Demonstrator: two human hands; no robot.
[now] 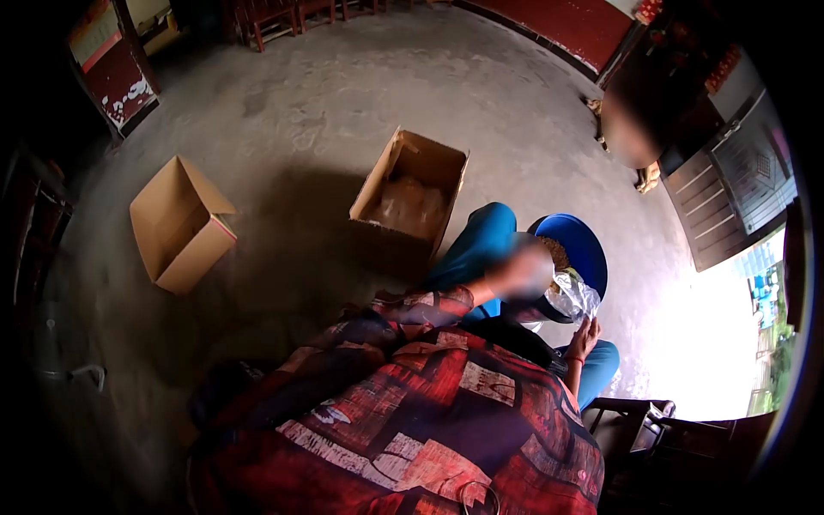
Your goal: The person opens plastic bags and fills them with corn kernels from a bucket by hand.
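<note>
The clear plastic bag (pixel 577 296) lies crumpled across the near side of the blue bucket (pixel 593 249), partly inside the mouth and reaching over the rim toward the right hand (pixel 586 338). The right hand's grip is nearly closed, fingers and thumb drawn together at the bag's outer end, so the bag extends from that grip up into the bucket. The left hand (pixel 525 268) is over the bucket's left rim, just beside the bag's other side; it is blurred, so I cannot tell how far its grip is open or whether it has hold of anything. Grainy brown contents (pixel 556 251) show inside the bucket, beyond the bag and close to the left hand. The bucket is between the person's knees, in teal trousers (pixel 468 245). On the concrete floor (pixel 300 103), left of the knees, stands an open cardboard box (pixel 378 176) with clear plastic (pixel 410 209) inside; a second open carton (pixel 199 257) is tilted nearer the floor's left edge, well apart from both hands. Wooden stools (pixel 273 26) line the floor's far edge.
</note>
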